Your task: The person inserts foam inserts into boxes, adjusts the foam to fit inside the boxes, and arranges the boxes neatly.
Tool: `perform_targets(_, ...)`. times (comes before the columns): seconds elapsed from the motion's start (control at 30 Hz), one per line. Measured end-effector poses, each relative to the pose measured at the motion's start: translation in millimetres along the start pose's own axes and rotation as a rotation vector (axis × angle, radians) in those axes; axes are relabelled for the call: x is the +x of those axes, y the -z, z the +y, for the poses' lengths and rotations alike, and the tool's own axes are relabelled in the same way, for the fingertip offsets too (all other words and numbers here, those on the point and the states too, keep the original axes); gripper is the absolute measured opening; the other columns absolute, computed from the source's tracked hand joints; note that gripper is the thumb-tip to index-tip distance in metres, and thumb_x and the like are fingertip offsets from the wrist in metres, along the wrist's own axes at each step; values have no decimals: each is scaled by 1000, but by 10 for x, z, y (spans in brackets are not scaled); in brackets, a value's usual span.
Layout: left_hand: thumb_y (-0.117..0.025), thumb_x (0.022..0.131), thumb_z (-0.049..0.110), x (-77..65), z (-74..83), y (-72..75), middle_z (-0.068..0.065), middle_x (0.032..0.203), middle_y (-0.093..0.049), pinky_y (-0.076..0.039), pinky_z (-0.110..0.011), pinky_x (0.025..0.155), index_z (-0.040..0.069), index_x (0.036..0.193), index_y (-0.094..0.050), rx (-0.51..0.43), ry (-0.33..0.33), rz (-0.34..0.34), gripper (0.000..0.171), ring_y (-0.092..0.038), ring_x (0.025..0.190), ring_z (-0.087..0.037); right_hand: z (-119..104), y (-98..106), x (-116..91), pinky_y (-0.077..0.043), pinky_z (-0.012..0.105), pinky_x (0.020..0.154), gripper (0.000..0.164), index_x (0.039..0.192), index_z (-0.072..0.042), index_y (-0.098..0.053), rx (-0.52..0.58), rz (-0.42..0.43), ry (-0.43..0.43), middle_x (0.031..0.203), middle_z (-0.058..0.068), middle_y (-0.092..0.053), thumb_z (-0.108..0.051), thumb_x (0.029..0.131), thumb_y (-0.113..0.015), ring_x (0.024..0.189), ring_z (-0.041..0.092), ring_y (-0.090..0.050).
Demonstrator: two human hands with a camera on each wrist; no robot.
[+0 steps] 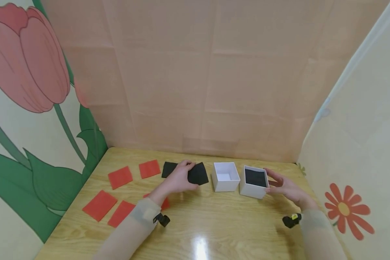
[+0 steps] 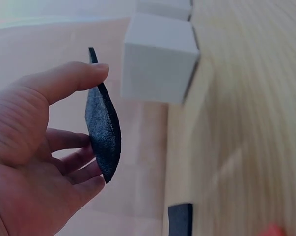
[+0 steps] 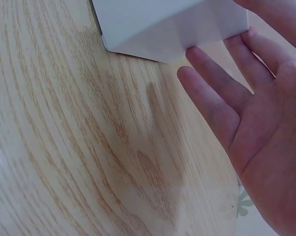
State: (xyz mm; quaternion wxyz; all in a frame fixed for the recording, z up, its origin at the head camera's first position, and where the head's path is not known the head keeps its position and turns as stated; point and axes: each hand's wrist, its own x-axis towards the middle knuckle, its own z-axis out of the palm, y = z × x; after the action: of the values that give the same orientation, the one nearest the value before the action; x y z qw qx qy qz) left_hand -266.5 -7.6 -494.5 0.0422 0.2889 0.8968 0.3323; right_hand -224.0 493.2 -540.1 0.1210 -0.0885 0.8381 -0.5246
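Observation:
My left hand (image 1: pixel 180 177) pinches a thin black square (image 1: pixel 198 174), foam or felt by its look. In the left wrist view the black sheet (image 2: pixel 103 123) bows between the thumb on one edge and the fingertips on the other. Another black piece (image 1: pixel 169 168) lies behind the hand, partly hidden. A white open-topped box (image 1: pixel 227 185) stands just right of the held square. Right of it, a second white box (image 1: pixel 252 190) has a black piece (image 1: pixel 255 177) inside. My right hand (image 1: pixel 287 189) touches that box's right side with fairly straight fingers (image 3: pixel 209 101).
Several red squares lie on the left of the wooden table (image 1: pixel 214 224), among them one at the back (image 1: pixel 149 169) and one at the front left (image 1: pixel 99 205). Another is partly under the left forearm. A pinkish curtain (image 1: pixel 211 90) hangs behind the table.

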Motion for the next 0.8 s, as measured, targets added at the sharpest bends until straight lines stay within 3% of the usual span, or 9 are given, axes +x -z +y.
perform_targets(0.53, -93, 84, 35, 287, 473, -134, -12, 156, -45, -42, -44, 117, 3, 161, -46, 8, -136, 6, 96, -43, 145, -32, 17, 26, 5, -47, 18, 97, 97, 172, -11, -22, 32, -7, 0, 177, 18, -15, -13, 96, -81, 151, 55, -30)
perform_targets(0.8, -94, 82, 33, 366, 602, -259, -10, 154, -47, -44, -40, 115, 4, 159, -49, 22, -165, 20, 94, -47, 140, -29, 21, 4, -7, -47, 18, 97, 97, 172, -12, -22, 36, -8, -4, 177, 19, -15, -15, 96, -82, 151, 55, -31)
